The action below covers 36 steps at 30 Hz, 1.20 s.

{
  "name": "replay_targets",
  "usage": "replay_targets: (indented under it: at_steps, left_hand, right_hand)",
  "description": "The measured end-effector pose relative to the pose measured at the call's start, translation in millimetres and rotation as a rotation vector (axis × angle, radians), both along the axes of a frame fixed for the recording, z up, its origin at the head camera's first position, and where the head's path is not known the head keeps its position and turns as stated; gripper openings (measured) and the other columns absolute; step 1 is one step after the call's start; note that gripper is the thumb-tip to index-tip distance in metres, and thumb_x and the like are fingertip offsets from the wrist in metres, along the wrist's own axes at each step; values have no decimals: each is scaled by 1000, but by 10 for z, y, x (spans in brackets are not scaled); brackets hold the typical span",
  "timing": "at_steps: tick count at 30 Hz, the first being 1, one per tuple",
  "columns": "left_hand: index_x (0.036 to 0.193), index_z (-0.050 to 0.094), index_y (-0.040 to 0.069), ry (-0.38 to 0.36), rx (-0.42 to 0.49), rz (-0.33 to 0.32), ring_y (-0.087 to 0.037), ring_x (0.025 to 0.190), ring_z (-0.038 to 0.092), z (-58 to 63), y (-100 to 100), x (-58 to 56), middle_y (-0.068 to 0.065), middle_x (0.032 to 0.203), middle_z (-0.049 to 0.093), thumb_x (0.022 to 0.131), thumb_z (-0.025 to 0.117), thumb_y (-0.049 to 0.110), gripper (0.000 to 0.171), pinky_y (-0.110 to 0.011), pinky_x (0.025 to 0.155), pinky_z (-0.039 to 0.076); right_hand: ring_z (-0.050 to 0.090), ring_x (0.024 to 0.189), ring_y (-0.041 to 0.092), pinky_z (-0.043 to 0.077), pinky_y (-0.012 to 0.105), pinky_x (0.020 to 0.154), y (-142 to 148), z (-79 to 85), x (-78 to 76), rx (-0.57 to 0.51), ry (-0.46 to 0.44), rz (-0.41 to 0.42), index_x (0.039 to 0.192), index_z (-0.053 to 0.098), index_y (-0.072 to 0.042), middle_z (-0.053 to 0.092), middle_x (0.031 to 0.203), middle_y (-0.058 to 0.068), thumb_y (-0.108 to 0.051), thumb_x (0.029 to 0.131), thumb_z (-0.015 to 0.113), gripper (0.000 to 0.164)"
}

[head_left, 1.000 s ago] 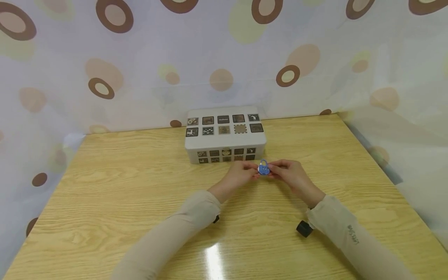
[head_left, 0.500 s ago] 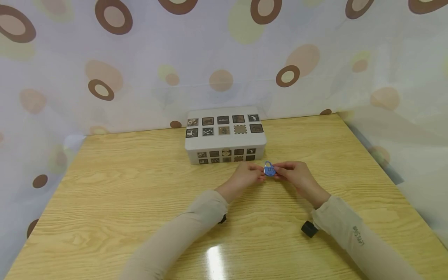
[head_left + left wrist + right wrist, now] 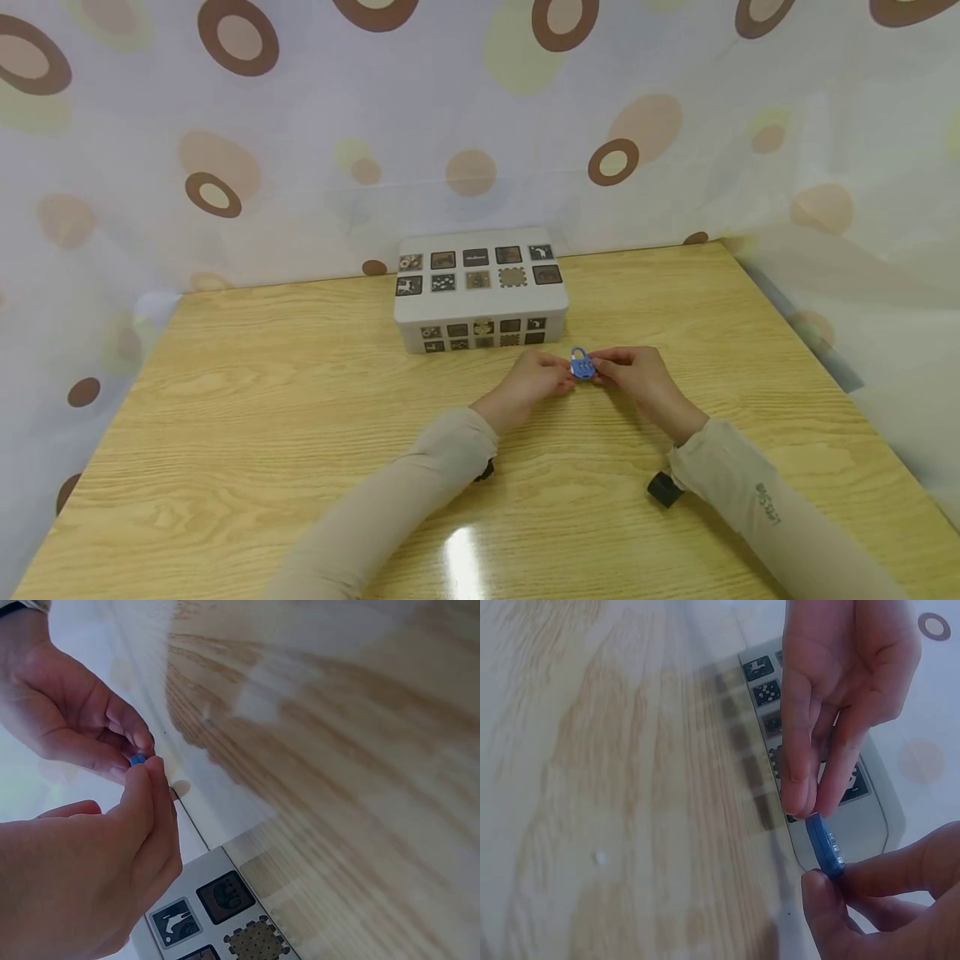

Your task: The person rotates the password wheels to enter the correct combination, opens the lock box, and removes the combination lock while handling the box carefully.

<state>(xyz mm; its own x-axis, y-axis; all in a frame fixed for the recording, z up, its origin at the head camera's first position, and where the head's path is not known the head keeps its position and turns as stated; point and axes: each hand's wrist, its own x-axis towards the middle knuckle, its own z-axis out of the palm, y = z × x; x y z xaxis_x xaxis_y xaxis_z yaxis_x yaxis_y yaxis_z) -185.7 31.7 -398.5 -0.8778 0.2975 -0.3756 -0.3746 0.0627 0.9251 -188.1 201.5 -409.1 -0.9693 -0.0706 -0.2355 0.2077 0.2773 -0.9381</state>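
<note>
A small blue combination padlock (image 3: 582,367) is held between both hands, in front of the right end of the box, its looped shackle standing up in the head view. My left hand (image 3: 527,386) pinches its left side with the fingertips and thumb. From the other side, my right hand (image 3: 645,381) pinches its right edge between thumb and fingers. The right wrist view shows the padlock (image 3: 825,846) nearly edge-on, with small number dials along one face. Fingers mostly hide the padlock (image 3: 138,759) in the left wrist view. Whether the shackle is latched, I cannot tell.
Behind the hands stands a white rectangular box (image 3: 480,292) with dark picture squares and a small clasp (image 3: 483,326) on its front. Its back is near the spotted curtain (image 3: 420,142). A wooden table (image 3: 300,433) lies beneath. Black wrist devices (image 3: 664,490) show below the sleeves.
Both hands have shifted slightly to the right in the head view, carrying the padlock with them. Their pinch on it looks much the same, and the box has stayed in place.
</note>
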Motion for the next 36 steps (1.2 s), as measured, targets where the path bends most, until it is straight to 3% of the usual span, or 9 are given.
replay_targets:
  at_steps: [6,14,21,30,33,36]
  left_hand:
    - [121,54,-17,-9,-14,-3,-33,109,60,-23,36,1,-24,118,60,95,48,-5,30,-33,95,50]
    - [118,58,-16,-7,-49,-12,-28,108,61,-49,66,6,-21,119,61,94,51,-2,28,-31,94,50]
    - [116,59,-15,-11,-83,-30,-25,108,61,-36,85,23,-18,120,61,93,52,0,28,-30,94,49]
    - [112,63,-12,-1,-110,-43,-18,94,60,-74,94,-2,-13,107,65,88,53,-3,28,-25,84,51]
    - [114,62,-13,-3,-107,-52,-18,95,60,-72,96,-3,-13,109,64,87,53,-3,30,-26,86,50]
    - [117,60,-12,-10,-113,-66,-19,100,60,-57,92,-4,-14,113,64,89,52,-2,32,-28,90,50]
  right_hand:
    - [62,79,-1,56,21,76,10,-9,6,8,16,0,120,53,22,60,119,30,2,97,52,31]
    - [61,76,-1,56,20,74,18,-16,9,35,19,6,118,54,22,63,112,28,3,96,52,30]
    - [61,79,1,55,18,72,24,-47,6,149,68,14,113,60,19,64,111,29,1,94,55,27]
    - [62,83,10,51,13,67,5,-81,-14,291,103,26,108,65,15,66,108,27,1,93,57,23]
    - [63,87,19,52,19,71,-1,-84,-9,339,134,40,107,66,15,66,106,27,0,92,57,22]
    - [63,97,31,53,34,83,-7,-84,-2,406,163,49,106,67,12,67,105,26,-2,91,58,22]
